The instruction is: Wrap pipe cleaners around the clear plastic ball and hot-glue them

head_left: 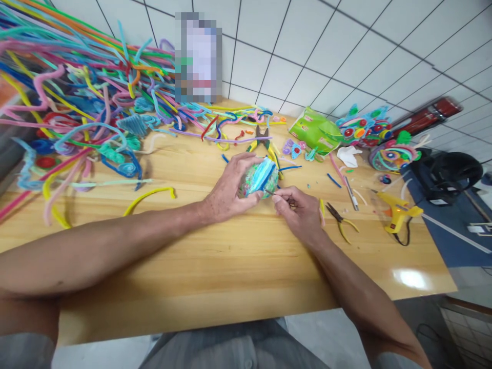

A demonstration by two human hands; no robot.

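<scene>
My left hand (pixel 230 189) is closed around a rounded craft piece (pixel 262 177) with white, light-blue and dark-blue pipe-cleaner strips across a speckled, multicoloured surface. My right hand (pixel 298 210) pinches a thin dark metal tool (pixel 269 192), its tip at the lower right edge of the piece; the fingers hide most of this tool, so its kind is unclear. Just beyond the piece lie yellow-handled cutting pliers (pixel 263 137). To the right of my right hand rest needle-nose pliers (pixel 340 218) with yellow handles.
A big tangle of coloured pipe cleaners (pixel 96 118) covers the left. At the right are a yellow glue gun (pixel 400 211), a utility knife (pixel 351 193), a green packet (pixel 317 130), colourful finished figures (pixel 394 154) and black headphones (pixel 446 177). A tiled wall (pixel 292 61) stands behind the table.
</scene>
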